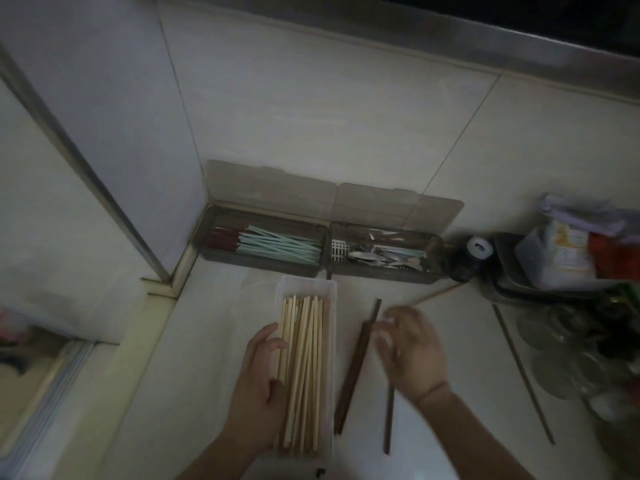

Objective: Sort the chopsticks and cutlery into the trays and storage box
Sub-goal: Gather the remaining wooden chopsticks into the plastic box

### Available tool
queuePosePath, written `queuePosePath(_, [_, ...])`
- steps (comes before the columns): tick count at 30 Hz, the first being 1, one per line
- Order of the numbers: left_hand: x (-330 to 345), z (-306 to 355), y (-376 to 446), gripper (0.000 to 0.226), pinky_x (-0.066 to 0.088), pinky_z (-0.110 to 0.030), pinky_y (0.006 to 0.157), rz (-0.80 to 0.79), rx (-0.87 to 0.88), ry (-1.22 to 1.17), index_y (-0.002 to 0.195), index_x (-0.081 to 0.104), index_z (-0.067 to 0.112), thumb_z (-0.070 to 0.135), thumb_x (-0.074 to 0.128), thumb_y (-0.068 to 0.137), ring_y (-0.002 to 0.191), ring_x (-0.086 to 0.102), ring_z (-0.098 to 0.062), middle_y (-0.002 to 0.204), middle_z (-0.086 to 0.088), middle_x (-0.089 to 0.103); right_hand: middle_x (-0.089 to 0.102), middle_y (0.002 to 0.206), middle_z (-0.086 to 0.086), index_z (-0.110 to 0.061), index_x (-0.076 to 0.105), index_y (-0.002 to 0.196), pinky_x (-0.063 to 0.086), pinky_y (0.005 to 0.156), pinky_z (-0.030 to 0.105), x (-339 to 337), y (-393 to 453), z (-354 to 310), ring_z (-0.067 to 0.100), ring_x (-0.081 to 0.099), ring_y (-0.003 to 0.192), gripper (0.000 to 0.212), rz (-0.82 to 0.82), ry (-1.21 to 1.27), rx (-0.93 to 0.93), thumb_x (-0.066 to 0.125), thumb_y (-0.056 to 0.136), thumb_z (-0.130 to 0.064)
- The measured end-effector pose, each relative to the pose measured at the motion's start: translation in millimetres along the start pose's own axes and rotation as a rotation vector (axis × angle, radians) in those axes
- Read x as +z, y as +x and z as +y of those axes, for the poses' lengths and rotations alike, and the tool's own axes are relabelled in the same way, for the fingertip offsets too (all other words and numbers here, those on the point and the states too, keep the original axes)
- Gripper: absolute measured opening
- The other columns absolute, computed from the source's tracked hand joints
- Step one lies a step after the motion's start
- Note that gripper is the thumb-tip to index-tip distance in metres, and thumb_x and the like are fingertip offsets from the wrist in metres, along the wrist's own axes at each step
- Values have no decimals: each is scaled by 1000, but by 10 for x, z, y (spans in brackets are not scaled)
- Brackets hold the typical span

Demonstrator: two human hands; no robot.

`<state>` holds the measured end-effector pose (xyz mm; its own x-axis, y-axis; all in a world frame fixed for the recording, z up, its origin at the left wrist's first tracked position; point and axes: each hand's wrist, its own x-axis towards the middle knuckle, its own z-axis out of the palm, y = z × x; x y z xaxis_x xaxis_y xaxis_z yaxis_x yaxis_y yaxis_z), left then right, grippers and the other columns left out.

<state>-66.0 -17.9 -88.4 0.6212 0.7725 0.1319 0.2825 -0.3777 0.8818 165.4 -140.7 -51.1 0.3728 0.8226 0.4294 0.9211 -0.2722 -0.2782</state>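
A white tray (330,341) lies in front of me, filled with several pale bamboo chopsticks (303,372). My left hand (256,386) grips the tray's left wall, fingers and thumb curled over it onto the bamboo chopsticks. Right of the tray, dark brown chopsticks (353,375) lie on the counter. My right hand (412,355), blurred, hovers over them with fingers spread; whether it touches them is unclear. Another dark chopstick (388,424) runs under its palm. Behind stand two brown lidded boxes, lids up: the left box (263,263) holds red-brown and mint-green chopsticks, the right box (381,275) metal cutlery.
A long thin chopstick (523,375) and a pale one (436,294) lie loose on the right of the counter. A dark jar (467,261), a bin of packets (554,265) and glassware (561,362) crowd the right edge. Tiled walls close the back and left.
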Motion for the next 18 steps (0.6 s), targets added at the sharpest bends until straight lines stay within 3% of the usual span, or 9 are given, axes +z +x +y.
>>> queuePosePath(1, [-1,13,-1,64,26,-5,104,1,-1,4,115,50,26,-5,41,60,137,34,0,146,14,36,66,108,5,-21,73,85,49,88,43,-48,76,244,31,56,107,32,-72,-135,121,46,90,-39])
queuePosePath(3, [-3,20,-5,63,25,-4,103,4,10,21,115,51,22,-7,42,60,136,34,1,146,9,38,53,137,2,-31,73,97,41,99,44,-71,158,682,34,40,131,41,-408,-335,329,37,93,-49])
queuePosePath(6, [-9,30,-7,67,25,-5,104,-8,7,38,118,49,26,-8,43,60,137,34,0,146,5,38,18,157,-14,-42,57,123,26,110,38,-76,154,1124,23,6,146,58,-799,-388,334,17,88,-65])
queuePosePath(10, [-17,45,-10,70,26,-5,104,-21,-21,42,118,47,32,-6,43,60,137,34,-1,146,4,37,8,158,-16,-36,31,146,6,117,42,-100,179,1223,18,-4,147,96,-910,-405,221,-13,66,-66])
queuePosePath(12, [-15,56,-13,71,27,-5,103,-17,-27,44,116,45,37,-6,42,60,137,34,0,146,6,37,5,159,-14,-32,19,150,2,117,41,-116,158,1208,18,-7,147,80,-952,-422,183,0,81,-65])
queuePosePath(14, [-22,66,-20,73,28,-4,102,-13,-32,44,116,43,42,-6,42,61,136,35,2,146,8,37,-1,160,-9,-26,12,152,2,118,40,-97,161,1174,19,-10,147,61,-979,-427,137,25,98,-51])
queuePosePath(18, [-31,91,-29,78,27,-6,104,-23,-32,46,119,40,46,-7,41,62,137,34,-1,147,14,33,-13,160,-7,-21,2,153,-2,117,40,-112,239,1111,15,-18,145,62,-1053,-497,71,30,101,-39])
